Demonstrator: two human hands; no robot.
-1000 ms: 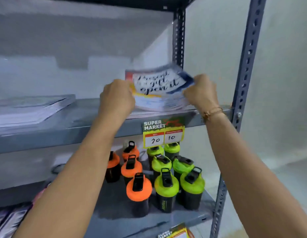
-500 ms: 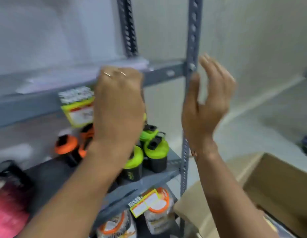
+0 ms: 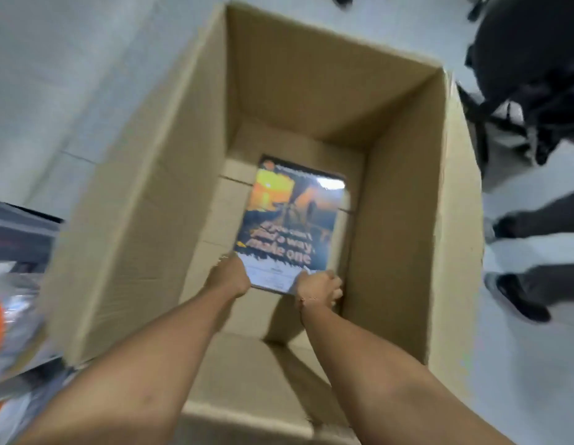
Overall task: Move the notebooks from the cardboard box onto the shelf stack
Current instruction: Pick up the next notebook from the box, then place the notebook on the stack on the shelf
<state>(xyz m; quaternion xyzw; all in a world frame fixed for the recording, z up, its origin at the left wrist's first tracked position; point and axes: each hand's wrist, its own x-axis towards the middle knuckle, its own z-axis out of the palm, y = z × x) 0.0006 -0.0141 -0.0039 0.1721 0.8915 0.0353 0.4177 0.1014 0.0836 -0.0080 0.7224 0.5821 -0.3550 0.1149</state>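
Observation:
A deep open cardboard box point(image 3: 134, 200) fills the view from above. At its bottom lies a notebook point(image 3: 292, 220) with a sunset picture and the words "make one" on its cover. Both my arms reach down into the box. My left hand point(image 3: 229, 277) grips the notebook's near left corner. My right hand point(image 3: 321, 287) is closed on its near right corner. The shelf stack is out of view.
The box stands on a pale tiled floor point(image 3: 54, 75). A shelf edge with packaged goods point(image 3: 9, 300) shows at the far left. To the right are another person's dark shoes point(image 3: 520, 297) and a black chair base point(image 3: 520, 91).
A second ago both hands set a notebook on the upper shelf, then came away empty. The view has swung down to the box, and both hands now hold the notebook at its bottom.

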